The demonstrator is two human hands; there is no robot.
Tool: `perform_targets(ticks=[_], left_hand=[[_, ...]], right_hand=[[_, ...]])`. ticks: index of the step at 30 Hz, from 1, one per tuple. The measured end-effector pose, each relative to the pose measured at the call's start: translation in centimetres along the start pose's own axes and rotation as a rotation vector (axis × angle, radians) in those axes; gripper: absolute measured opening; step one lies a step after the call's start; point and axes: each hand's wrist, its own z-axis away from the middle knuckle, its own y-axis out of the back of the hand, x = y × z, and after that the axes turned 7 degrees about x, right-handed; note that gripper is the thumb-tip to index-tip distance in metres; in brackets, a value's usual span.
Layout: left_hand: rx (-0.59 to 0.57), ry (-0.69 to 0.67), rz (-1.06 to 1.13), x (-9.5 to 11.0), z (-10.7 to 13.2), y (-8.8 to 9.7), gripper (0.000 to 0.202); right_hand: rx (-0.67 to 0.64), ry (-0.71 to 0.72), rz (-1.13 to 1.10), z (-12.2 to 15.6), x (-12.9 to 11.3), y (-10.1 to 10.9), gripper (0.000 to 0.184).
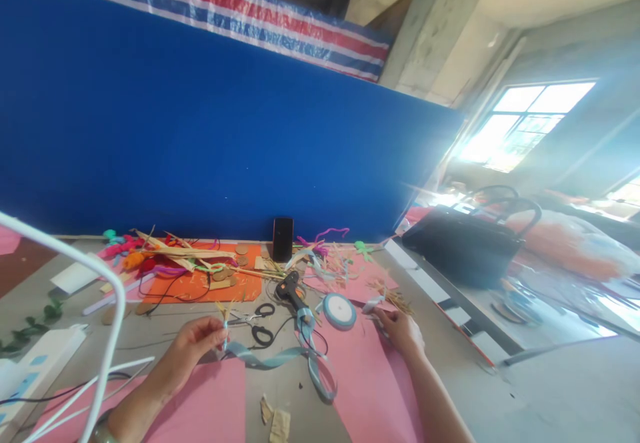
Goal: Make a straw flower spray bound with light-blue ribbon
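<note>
My left hand (pixel 203 337) pinches a small straw bundle (pixel 223 311) with ribbon round it, its tips sticking up. From there a pale blue ribbon (pixel 270 361) runs right across the table and loops near the glue gun (pixel 289 289). On the right, my right hand (pixel 401 331) rests low over pink paper with fingers curled together; what lies between them is hidden. Just beyond its fingertips are a short pale ribbon piece (pixel 373 303) and another straw bundle (pixel 397 298). Between the hands lie black-handled scissors (pixel 263 323) and a ribbon spool (pixel 340 311).
A black phone (pixel 283 239) stands against the blue board (pixel 225 129). Orange paper (pixel 175 288) carries straw, discs and coloured pipe cleaners. A white curved tube (pixel 117 309) crosses the left foreground, near a power strip (pixel 45 369). A black bag (pixel 465 246) sits at right.
</note>
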Motion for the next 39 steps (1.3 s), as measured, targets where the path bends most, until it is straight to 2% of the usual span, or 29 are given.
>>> perform_targets(ticks=[3,7,14,23,28,39], left_hand=[[0.002,-0.005,0.003,-0.1,-0.1,0.1,0.024],[0.008,-0.001,0.007,-0.3,-0.2,0.2,0.025],[-0.005,0.027,0.021,0.2,0.0,-0.2,0.025],[-0.005,0.032,0.025,0.1,0.2,-0.1,0.023],[-0.003,0.033,0.02,0.0,0.2,0.0,0.024],[-0.004,0.013,0.018,0.0,0.1,0.0,0.023]], right_hand=[[-0.02,-0.012,-0.037,-0.2,0.0,-0.4,0.034],[0.045,-0.025,-0.12,0.0,0.0,-0.3,0.029],[0.21,-0.008,-0.297,1.6,-0.8,0.5,0.041],[0.306,0.06,-0.43,3.2,-3.3,1.6,0.045],[0.292,0.091,-0.443,3.3,-3.6,1.6,0.047],[0.19,0.031,-0.337,2.5,-2.1,0.9,0.042]])
